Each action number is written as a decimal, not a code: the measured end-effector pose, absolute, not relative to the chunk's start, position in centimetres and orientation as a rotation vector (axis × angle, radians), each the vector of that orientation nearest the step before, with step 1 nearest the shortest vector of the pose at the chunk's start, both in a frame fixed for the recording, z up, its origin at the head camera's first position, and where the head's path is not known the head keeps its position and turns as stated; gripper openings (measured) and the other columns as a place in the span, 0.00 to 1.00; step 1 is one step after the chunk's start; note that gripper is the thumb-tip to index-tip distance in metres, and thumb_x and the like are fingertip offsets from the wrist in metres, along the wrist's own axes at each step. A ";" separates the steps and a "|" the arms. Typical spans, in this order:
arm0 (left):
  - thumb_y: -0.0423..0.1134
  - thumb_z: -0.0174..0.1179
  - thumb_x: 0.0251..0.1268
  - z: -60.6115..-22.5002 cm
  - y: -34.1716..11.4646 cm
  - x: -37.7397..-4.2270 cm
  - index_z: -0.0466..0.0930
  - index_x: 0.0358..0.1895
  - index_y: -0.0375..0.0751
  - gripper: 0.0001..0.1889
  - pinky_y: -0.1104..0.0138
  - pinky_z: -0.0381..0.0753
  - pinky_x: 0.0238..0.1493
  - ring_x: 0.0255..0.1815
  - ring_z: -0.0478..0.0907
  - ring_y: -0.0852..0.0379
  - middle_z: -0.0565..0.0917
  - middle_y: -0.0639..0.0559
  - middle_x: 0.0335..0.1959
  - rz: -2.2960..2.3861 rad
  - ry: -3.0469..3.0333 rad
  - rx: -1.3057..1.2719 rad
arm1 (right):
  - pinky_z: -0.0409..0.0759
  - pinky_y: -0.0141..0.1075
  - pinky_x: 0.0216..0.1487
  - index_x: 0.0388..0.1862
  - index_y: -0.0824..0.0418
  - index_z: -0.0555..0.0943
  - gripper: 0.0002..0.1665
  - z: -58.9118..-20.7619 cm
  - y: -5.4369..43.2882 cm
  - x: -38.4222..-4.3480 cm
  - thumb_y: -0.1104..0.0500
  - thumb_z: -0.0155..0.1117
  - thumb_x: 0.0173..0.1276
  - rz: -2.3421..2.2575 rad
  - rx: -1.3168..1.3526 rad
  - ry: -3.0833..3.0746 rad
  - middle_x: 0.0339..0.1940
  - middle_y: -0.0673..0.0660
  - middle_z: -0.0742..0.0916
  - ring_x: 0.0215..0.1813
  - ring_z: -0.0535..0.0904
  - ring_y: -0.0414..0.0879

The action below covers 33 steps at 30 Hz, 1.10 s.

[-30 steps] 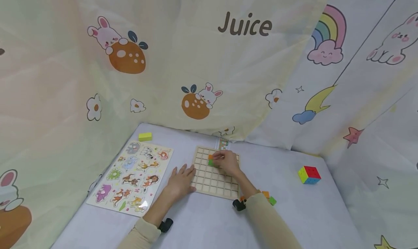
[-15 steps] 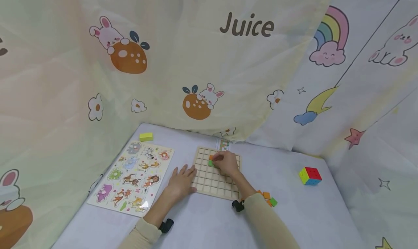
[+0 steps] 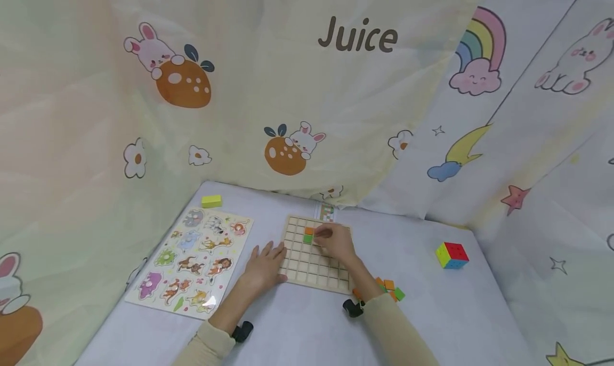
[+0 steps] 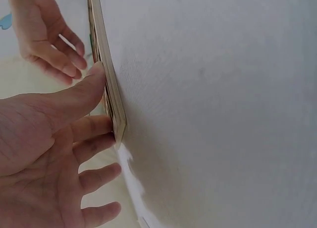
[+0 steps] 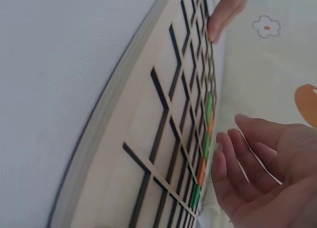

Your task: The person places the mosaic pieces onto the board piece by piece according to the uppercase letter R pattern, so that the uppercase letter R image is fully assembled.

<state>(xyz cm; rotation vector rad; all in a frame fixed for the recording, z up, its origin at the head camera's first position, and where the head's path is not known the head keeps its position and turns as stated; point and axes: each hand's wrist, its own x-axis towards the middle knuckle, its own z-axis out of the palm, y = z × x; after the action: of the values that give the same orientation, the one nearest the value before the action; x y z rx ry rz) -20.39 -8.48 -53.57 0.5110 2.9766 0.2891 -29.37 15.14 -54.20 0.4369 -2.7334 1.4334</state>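
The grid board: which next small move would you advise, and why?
Probably the right hand should reach for one of the loose tiles: the right wrist view shows no tile in its grasp, several coloured tiles already sit on the grid board, and the loose ones lie beside it.

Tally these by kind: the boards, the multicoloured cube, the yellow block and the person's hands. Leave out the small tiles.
Boards: 2 (grid board, animal board)
Multicoloured cube: 1
Yellow block: 1
Hands: 2 (left hand, right hand)
Total: 6
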 end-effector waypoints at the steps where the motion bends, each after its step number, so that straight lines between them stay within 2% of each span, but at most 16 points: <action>1: 0.53 0.71 0.64 -53.6 -8.5 -20.4 0.69 0.76 0.35 0.41 0.36 0.56 0.78 0.82 0.57 0.35 0.66 0.41 0.80 0.290 2.976 0.510 | 0.89 0.43 0.46 0.46 0.64 0.89 0.10 -53.9 15.3 -29.1 0.64 0.76 0.67 1.433 0.431 -2.723 0.40 0.55 0.92 0.41 0.89 0.47; 10: 0.52 0.71 0.65 -53.6 -8.6 -20.3 0.69 0.76 0.35 0.41 0.36 0.56 0.79 0.82 0.57 0.35 0.66 0.41 0.80 0.291 2.978 0.513 | 0.89 0.40 0.44 0.46 0.61 0.90 0.10 -52.7 17.7 -27.8 0.61 0.77 0.67 1.391 0.323 -2.682 0.38 0.51 0.92 0.41 0.89 0.46; 17: 0.52 0.70 0.66 -53.6 -8.8 -20.3 0.68 0.77 0.34 0.41 0.36 0.54 0.79 0.82 0.57 0.35 0.65 0.41 0.81 0.294 2.965 0.504 | 0.89 0.44 0.46 0.46 0.59 0.91 0.10 -52.1 19.6 -26.3 0.60 0.78 0.66 1.399 0.241 -2.665 0.38 0.49 0.92 0.43 0.89 0.48; 24: 0.52 0.69 0.67 -53.8 -9.1 -20.6 0.67 0.77 0.34 0.41 0.36 0.52 0.80 0.82 0.56 0.35 0.64 0.41 0.81 0.306 2.958 0.503 | 0.89 0.42 0.45 0.46 0.62 0.90 0.11 -51.8 21.3 -24.4 0.63 0.78 0.64 1.330 0.253 -2.684 0.36 0.50 0.92 0.41 0.89 0.46; 33: 0.51 0.71 0.66 -54.0 -8.7 -20.7 0.68 0.76 0.34 0.41 0.36 0.53 0.79 0.82 0.56 0.35 0.65 0.41 0.81 0.328 2.955 0.521 | 0.87 0.40 0.40 0.44 0.63 0.89 0.11 -51.8 23.0 -20.7 0.67 0.77 0.62 1.193 0.131 -2.924 0.35 0.53 0.91 0.36 0.87 0.44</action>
<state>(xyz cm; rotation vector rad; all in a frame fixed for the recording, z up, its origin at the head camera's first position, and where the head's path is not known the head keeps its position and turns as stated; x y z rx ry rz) -20.68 -8.69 -54.02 0.5208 2.9549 0.3282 -20.74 22.97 -51.81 0.1313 -2.9237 1.1926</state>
